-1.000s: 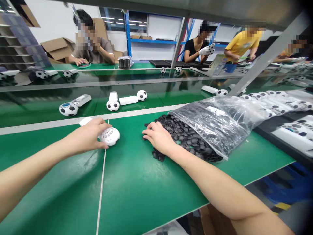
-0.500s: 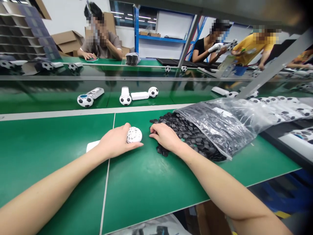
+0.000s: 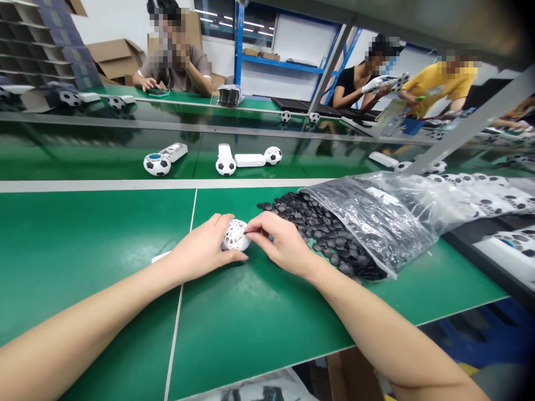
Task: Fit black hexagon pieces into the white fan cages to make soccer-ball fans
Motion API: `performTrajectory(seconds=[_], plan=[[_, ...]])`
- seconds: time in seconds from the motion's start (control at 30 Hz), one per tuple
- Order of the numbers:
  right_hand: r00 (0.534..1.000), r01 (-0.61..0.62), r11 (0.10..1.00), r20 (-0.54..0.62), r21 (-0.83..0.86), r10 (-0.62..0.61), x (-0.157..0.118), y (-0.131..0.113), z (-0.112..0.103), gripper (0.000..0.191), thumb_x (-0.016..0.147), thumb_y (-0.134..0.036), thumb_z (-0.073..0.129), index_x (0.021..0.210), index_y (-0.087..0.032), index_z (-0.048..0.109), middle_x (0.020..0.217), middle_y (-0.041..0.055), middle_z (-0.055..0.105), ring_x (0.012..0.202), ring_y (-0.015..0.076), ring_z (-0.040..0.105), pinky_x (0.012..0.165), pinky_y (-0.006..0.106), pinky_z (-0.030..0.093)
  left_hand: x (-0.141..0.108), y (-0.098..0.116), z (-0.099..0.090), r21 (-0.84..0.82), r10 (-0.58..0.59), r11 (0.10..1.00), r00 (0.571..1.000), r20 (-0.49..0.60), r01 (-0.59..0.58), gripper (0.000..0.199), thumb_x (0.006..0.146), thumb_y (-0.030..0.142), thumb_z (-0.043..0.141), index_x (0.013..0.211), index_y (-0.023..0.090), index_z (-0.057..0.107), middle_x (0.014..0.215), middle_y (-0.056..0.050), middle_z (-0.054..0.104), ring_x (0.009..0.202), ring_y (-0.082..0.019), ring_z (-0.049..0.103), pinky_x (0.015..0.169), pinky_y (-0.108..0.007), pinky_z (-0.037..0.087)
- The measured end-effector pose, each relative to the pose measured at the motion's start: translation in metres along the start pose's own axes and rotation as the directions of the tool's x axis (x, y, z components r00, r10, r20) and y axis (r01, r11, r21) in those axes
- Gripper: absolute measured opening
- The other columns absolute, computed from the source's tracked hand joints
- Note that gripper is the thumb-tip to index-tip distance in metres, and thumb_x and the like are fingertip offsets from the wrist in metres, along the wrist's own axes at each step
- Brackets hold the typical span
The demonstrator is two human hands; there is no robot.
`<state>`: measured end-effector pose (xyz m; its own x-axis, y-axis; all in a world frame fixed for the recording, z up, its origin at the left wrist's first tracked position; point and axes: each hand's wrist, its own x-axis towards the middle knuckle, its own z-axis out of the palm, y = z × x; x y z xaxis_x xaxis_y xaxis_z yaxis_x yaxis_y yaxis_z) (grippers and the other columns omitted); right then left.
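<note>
My left hand [image 3: 203, 248] holds a white ball-shaped part [image 3: 236, 235] with an openwork top, its fingers and thumb around the left side. The white handle [image 3: 161, 257] shows a little beyond my wrist, mostly covered by the hand. My right hand [image 3: 280, 242] is at the right side of the ball, thumb and forefinger pinched on a small black piece [image 3: 246, 232] at its surface. Just right of my right hand, many loose black pieces [image 3: 330, 239] spill from a clear plastic bag [image 3: 376, 214].
On the green conveyor [image 3: 92, 156] beyond the table edge lie several white devices with football-patterned ends [image 3: 157, 164]. More football parts [image 3: 485, 195] lie in plastic at the right. A grey metal post [image 3: 468, 120] slants across the right side. Several people sit across the line.
My right hand has moved left from the black pile to the ball. The ball, in my left hand, has shifted slightly right. The devices on the conveyor appear further right.
</note>
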<state>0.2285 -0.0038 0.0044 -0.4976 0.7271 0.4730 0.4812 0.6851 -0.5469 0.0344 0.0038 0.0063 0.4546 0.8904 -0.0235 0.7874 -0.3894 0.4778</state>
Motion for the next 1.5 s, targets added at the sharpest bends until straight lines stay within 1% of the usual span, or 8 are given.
performTrajectory(seconds=[0.2,0.33,0.53,0.6,0.77,1.03,1.33,1.5], plan=[[0.945,0.307,0.883,0.223,-0.354,-0.24,-0.002,-0.012,0.007,0.022,0.09,-0.016,0.038,0.087,-0.018,0.059,0.085,0.0053,0.061,0.077,0.0165,0.048,0.066,0.028,0.038,0.003,-0.004,0.001,-0.06,0.054,0.997,0.998,-0.037,-0.056,0.08,0.061,0.055,0.065,0.127,0.018,0.038,0.123,-0.01,0.048,0.11,-0.028,0.049,0.089,-0.037,0.042],[0.927,0.362,0.841,0.248,-0.401,-0.281,-0.002,-0.016,0.017,0.022,0.091,-0.016,0.038,0.086,-0.018,0.06,0.083,0.0032,0.061,0.078,0.016,0.048,0.064,0.028,0.033,0.0,0.002,0.0,-0.031,0.065,0.997,0.998,-0.003,-0.065,0.078,0.062,0.049,0.066,0.128,0.019,0.037,0.118,-0.009,0.049,0.103,-0.025,0.052,0.084,-0.035,0.045],[0.992,0.119,0.977,0.052,-0.178,-0.112,-0.004,-0.007,0.021,0.008,0.087,-0.025,0.049,0.085,-0.018,0.054,0.087,0.0046,0.057,0.084,0.0161,0.049,0.075,0.029,0.04,-0.001,0.0,0.001,-0.024,0.055,0.998,0.998,-0.015,-0.055,0.07,0.064,0.056,0.063,0.123,0.026,0.041,0.112,-0.006,0.05,0.094,-0.025,0.055,0.079,-0.035,0.045],[1.0,0.024,0.996,-0.013,-0.088,-0.025,-0.004,-0.003,0.02,0.019,0.081,-0.029,0.057,0.096,-0.018,0.052,0.1,0.008,0.055,0.097,0.0188,0.048,0.084,0.033,0.041,-0.001,-0.001,0.001,-0.038,0.046,0.998,0.999,-0.013,-0.046,0.067,0.063,0.057,0.063,0.12,0.028,0.043,0.109,-0.005,0.051,0.092,-0.024,0.055,0.076,-0.035,0.045],[0.989,-0.124,0.988,0.096,0.095,0.115,-0.005,0.005,0.016,0.051,0.076,-0.034,0.063,0.12,-0.019,0.043,0.125,0.0122,0.046,0.117,0.0235,0.042,0.09,0.039,0.042,0.0,-0.002,0.0,-0.063,0.022,0.998,1.0,-0.017,-0.023,0.064,0.062,0.056,0.064,0.118,0.03,0.045,0.103,-0.003,0.052,0.088,-0.024,0.056,0.068,-0.032,0.045],[0.977,-0.196,0.972,0.113,0.126,0.182,-0.005,0.003,0.019,0.05,0.076,-0.029,0.061,0.121,-0.018,0.043,0.125,0.0112,0.048,0.115,0.0227,0.045,0.092,0.038,0.041,0.002,-0.004,0.002,-0.093,0.012,0.996,0.999,-0.043,-0.016,0.064,0.059,0.054,0.067,0.114,0.029,0.047,0.108,-0.003,0.053,0.092,-0.025,0.055,0.074,-0.034,0.045],[0.966,-0.253,0.951,0.105,0.178,0.237,-0.005,-0.007,0.019,0.043,0.076,-0.024,0.06,0.115,-0.019,0.045,0.112,0.0051,0.057,0.095,0.0177,0.055,0.081,0.031,0.045,0.002,-0.003,0.002,-0.121,0.045,0.991,0.998,-0.051,-0.051,0.056,0.063,0.053,0.065,0.11,0.026,0.048,0.104,-0.003,0.052,0.089,-0.024,0.056,0.074,-0.034,0.045],[0.955,-0.297,0.932,0.085,0.206,0.286,0.0,0.011,0.012,0.034,0.078,-0.027,0.059,0.11,-0.019,0.05,0.109,0.0049,0.059,0.092,0.0161,0.056,0.073,0.027,0.046,0.0,0.0,-0.002,-0.083,0.028,0.996,0.999,-0.017,-0.029,0.059,0.065,0.052,0.062,0.117,0.028,0.044,0.112,-0.004,0.052,0.095,-0.025,0.055,0.078,-0.036,0.045]])
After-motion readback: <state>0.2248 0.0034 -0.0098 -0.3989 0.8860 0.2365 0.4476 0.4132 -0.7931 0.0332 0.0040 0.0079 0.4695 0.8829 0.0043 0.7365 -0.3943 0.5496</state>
